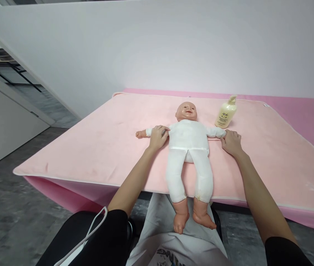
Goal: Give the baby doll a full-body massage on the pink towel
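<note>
A baby doll (188, 138) with a white cloth body lies on its back on a pink mat (96, 147), its arms stretched out sideways. Its lower legs and feet (180, 218) hang past the table's near edge, above my lap. My left hand (159, 136) is closed around the doll's arm on the left, between shoulder and wrist; the doll's bare hand (141, 134) sticks out beyond it. On the other side, my right hand (231, 142) grips the end of the doll's other arm (215, 132) and covers the doll's hand there.
A pale yellow pump bottle (225, 112) stands on the mat beyond my right hand. Behind the table rises a white wall (173, 44). A pink cover (298, 114) shows under the mat. At lower left a white cable (90, 229) runs along my sleeve.
</note>
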Motion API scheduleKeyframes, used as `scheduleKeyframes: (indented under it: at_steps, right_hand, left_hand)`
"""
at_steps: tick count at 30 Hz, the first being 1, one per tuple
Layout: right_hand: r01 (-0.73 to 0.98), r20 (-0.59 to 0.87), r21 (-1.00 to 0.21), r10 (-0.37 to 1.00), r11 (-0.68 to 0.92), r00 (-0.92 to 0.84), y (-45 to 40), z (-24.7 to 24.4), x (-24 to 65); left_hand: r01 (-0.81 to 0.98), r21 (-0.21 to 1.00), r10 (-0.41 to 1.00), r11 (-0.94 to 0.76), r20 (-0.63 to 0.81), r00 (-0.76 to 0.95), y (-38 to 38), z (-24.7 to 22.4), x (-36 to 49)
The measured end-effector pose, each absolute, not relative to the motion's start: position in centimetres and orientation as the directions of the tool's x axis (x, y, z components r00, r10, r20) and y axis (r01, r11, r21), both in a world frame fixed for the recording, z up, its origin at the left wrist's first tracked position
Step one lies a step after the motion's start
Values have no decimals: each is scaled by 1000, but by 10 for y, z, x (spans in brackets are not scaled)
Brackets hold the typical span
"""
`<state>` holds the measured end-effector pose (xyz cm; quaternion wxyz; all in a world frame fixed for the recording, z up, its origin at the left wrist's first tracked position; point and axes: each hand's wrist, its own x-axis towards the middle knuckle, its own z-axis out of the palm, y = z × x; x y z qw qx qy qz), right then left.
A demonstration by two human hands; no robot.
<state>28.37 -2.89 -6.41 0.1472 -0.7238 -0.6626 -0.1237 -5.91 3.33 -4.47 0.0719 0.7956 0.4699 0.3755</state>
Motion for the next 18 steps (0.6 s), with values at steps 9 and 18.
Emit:
scheduleKeyframes:
  at_steps: [9, 18]
  right_hand:
    - [990, 439, -132, 893, -47, 100, -32, -63, 285]
    - [983, 471, -180, 873, -40, 122, -32, -60, 289]
  left_hand:
    - [708, 447, 799, -547, 532, 282, 35, -45, -60]
    - [705, 441, 792, -555, 540, 286, 36, -46, -60]
